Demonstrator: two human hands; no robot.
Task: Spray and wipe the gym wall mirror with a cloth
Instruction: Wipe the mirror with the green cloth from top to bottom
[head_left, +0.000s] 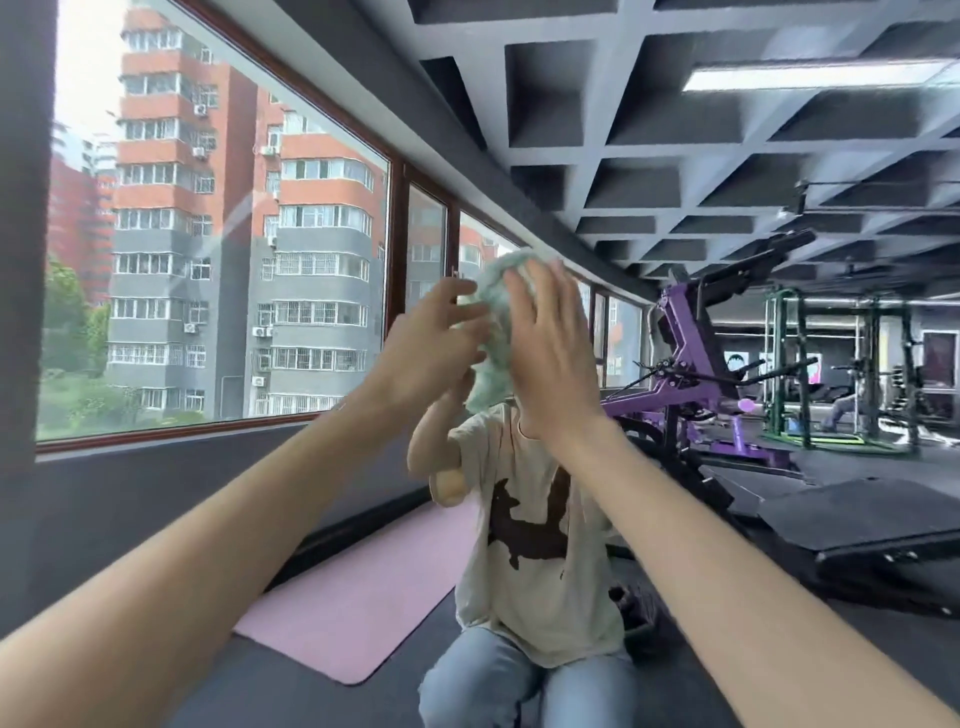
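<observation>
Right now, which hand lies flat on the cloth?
The right hand, fingers straight over the green cloth; the left hand only touches its edge with spread fingers.

Pink mat (353, 597) flat on dark gym floor (291, 696)

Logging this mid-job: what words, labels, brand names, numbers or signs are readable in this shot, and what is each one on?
No text can be read anywhere in this view.
T-shirt in the reflection: brown animal print, no words.
Posters on the far wall: too small and blurred to read.
Purple machine: no legible brand.
Cloth: no label showing.
</observation>
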